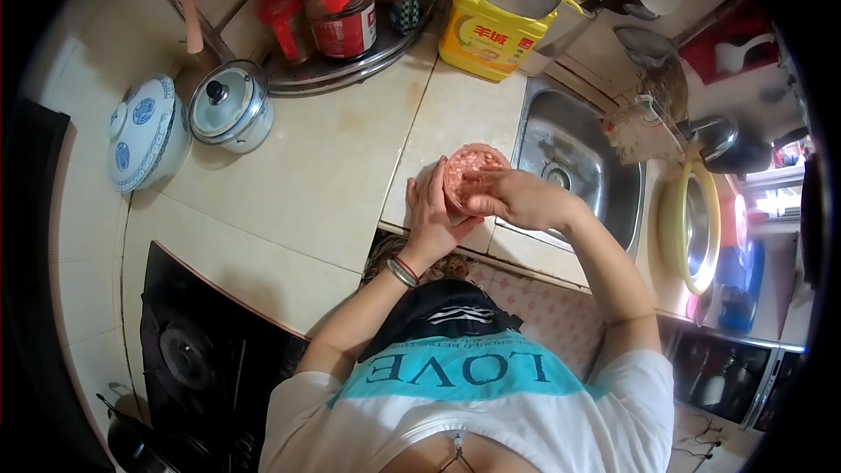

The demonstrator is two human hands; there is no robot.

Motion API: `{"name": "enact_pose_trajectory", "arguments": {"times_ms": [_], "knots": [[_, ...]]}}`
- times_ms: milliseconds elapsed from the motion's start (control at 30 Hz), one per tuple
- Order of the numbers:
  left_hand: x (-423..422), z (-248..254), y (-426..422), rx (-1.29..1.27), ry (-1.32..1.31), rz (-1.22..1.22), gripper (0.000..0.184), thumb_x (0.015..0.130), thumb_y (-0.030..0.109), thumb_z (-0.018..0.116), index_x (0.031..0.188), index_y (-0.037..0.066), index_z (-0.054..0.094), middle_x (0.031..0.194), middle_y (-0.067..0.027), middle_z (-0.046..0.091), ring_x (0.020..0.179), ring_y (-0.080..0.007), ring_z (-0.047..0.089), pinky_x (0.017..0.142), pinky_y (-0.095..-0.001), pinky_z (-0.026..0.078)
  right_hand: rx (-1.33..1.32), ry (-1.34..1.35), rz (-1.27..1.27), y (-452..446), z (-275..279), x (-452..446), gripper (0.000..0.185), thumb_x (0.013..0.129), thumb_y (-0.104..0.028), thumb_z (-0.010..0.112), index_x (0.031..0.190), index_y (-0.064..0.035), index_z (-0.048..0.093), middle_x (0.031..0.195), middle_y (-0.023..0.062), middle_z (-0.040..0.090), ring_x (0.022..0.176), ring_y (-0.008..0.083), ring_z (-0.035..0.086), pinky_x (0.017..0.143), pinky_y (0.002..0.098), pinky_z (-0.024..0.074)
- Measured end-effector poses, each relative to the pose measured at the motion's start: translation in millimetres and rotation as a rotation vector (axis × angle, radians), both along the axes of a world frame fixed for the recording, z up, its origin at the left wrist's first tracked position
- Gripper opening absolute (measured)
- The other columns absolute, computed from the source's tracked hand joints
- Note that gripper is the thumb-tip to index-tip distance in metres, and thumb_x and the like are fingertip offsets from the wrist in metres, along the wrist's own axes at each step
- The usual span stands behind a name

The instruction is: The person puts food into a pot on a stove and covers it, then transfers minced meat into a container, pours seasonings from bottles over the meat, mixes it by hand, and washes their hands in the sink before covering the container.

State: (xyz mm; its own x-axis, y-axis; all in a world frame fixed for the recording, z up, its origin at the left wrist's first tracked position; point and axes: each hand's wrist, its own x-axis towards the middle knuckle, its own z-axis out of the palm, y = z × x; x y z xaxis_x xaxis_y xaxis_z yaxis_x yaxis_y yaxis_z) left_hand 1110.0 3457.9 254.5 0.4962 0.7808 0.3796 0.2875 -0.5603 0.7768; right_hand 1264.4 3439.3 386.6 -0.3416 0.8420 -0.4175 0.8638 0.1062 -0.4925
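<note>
A pink bowl [453, 196] of minced, pinkish food [474, 160] stands on the tiled counter [350, 140], just left of the sink. My left hand [431, 215] is wrapped round the bowl's left side, its fingers along the outer wall and a bracelet at the wrist. From the right, my right hand [511, 196] reaches over the rim. Its fingertips are in the food and partly hidden by it, so what they hold, if anything, does not show.
The steel sink [569, 144] lies right of the bowl, and a yellow jug [491, 35] behind. A white pot [232, 109] and patterned dish [144, 136] are at the left. The black stove [206, 350] is lower left, a yellow basin [670, 228] far right.
</note>
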Motion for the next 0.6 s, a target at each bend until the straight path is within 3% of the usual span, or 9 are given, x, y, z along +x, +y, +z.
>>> {"name": "enact_pose_trajectory", "arguments": {"times_ms": [67, 100, 233, 267, 333, 367, 467, 533, 600], "knots": [[-0.5, 0.5, 0.1, 0.036, -0.032, -0.011, 0.096, 0.063, 0.039, 0.073, 0.133, 0.002, 0.019, 0.129, -0.0161, 0.034, 0.12, -0.0308, 0.032, 0.1, -0.0514, 0.013, -0.088, 0.097, -0.282, 8.4, 17.5, -9.1, 0.041, 0.09, -0.042, 0.038, 0.109, -0.0105, 0.057, 0.11, 0.0113, 0.057, 0.103, 0.0301, 0.052, 0.09, 0.0356, 0.0387], [-0.8, 2.8, -0.1, -0.024, -0.008, -0.027, 0.096, 0.061, 0.034, 0.075, 0.133, 0.003, 0.018, 0.13, -0.016, 0.033, 0.12, -0.0312, 0.032, 0.1, -0.0514, 0.013, 0.09, 0.273, -0.373, 9.9, 8.8, -10.3, 0.032, 0.09, -0.031, 0.043, 0.104, -0.0048, 0.057, 0.094, 0.011, 0.063, 0.085, 0.0268, 0.06, 0.077, 0.032, 0.0459], [-1.1, 5.7, -0.8, -0.063, 0.01, -0.024, 0.096, 0.059, 0.029, 0.077, 0.132, 0.004, 0.019, 0.13, -0.0158, 0.034, 0.121, -0.0302, 0.031, 0.1, -0.0519, 0.014, -0.072, 0.402, -0.669, 19.8, -13.5, -12.9, 0.029, 0.089, -0.021, 0.043, 0.101, 0.0018, 0.057, 0.092, 0.0131, 0.062, 0.082, 0.0215, 0.06, 0.076, 0.0295, 0.0463], [-0.6, 3.6, 2.4, -0.065, 0.002, -0.043, 0.096, 0.059, 0.029, 0.077, 0.132, 0.005, 0.02, 0.129, -0.0156, 0.036, 0.121, -0.0295, 0.033, 0.1, -0.0527, 0.015, 0.111, 0.31, -0.501, 16.8, -46.3, -0.5, 0.029, 0.088, -0.021, 0.045, 0.101, 0.0021, 0.057, 0.088, 0.0122, 0.063, 0.076, 0.0191, 0.06, 0.072, 0.029, 0.0475], [1.4, 10.0, -1.0, -0.083, -0.01, -0.026, 0.096, 0.058, 0.028, 0.078, 0.131, 0.005, 0.021, 0.128, -0.0153, 0.037, 0.12, -0.0298, 0.034, 0.099, -0.0535, 0.014, -0.034, 0.343, -0.592, 8.6, -17.4, -3.3, 0.03, 0.087, -0.021, 0.047, 0.102, 0.0031, 0.056, 0.084, 0.0121, 0.063, 0.073, 0.0179, 0.06, 0.068, 0.0292, 0.0487], [0.9, 9.3, -0.3, -0.099, -0.005, -0.036, 0.094, 0.058, 0.026, 0.077, 0.131, 0.006, 0.021, 0.128, -0.0154, 0.037, 0.12, -0.0302, 0.035, 0.099, -0.0539, 0.014, -0.134, 0.452, -0.722, 3.3, -15.3, 3.7, 0.027, 0.086, -0.02, 0.048, 0.095, 0.004, 0.058, 0.08, 0.0095, 0.062, 0.066, 0.0165, 0.059, 0.059, 0.028, 0.0487], [-2.7, 7.0, -3.7, -0.048, -0.056, -0.045, 0.091, 0.062, 0.018, 0.075, 0.132, 0.005, 0.019, 0.129, -0.0168, 0.035, 0.12, -0.0314, 0.034, 0.1, -0.0539, 0.012, -0.039, 0.829, -0.987, -29.2, -6.3, 35.2, 0.024, 0.087, -0.022, 0.049, 0.081, -0.0003, 0.057, 0.067, 0.0038, 0.057, 0.053, 0.0096, 0.053, 0.044, 0.0213, 0.0424], [-8.0, 10.4, -3.6, -0.112, -0.135, -0.097, 0.088, 0.063, 0.012, 0.072, 0.132, 0.002, 0.018, 0.131, -0.019, 0.032, 0.121, -0.0326, 0.031, 0.102, -0.049, 0.015, 0.02, 0.984, -1.228, -58.3, -18.9, 70.5, 0.016, 0.085, -0.018, 0.05, 0.082, -0.0034, 0.055, 0.063, 0.0017, 0.053, 0.052, 0.009, 0.05, 0.045, 0.0219, 0.0414], [-7.7, -1.0, -4.4, -0.168, -0.317, -0.11, 0.084, 0.066, 0.016, 0.07, 0.132, 0.001, 0.019, 0.132, -0.0194, 0.028, 0.122, -0.0316, 0.029, 0.102, -0.0433, 0.021, 0.121, 1.2, -1.398, -92.0, -50.5, 125.1, 0.017, 0.086, -0.017, 0.049, 0.081, -0.0029, 0.055, 0.062, 0.0008, 0.052, 0.05, 0.0094, 0.048, 0.043, 0.0217, 0.0396]]}}
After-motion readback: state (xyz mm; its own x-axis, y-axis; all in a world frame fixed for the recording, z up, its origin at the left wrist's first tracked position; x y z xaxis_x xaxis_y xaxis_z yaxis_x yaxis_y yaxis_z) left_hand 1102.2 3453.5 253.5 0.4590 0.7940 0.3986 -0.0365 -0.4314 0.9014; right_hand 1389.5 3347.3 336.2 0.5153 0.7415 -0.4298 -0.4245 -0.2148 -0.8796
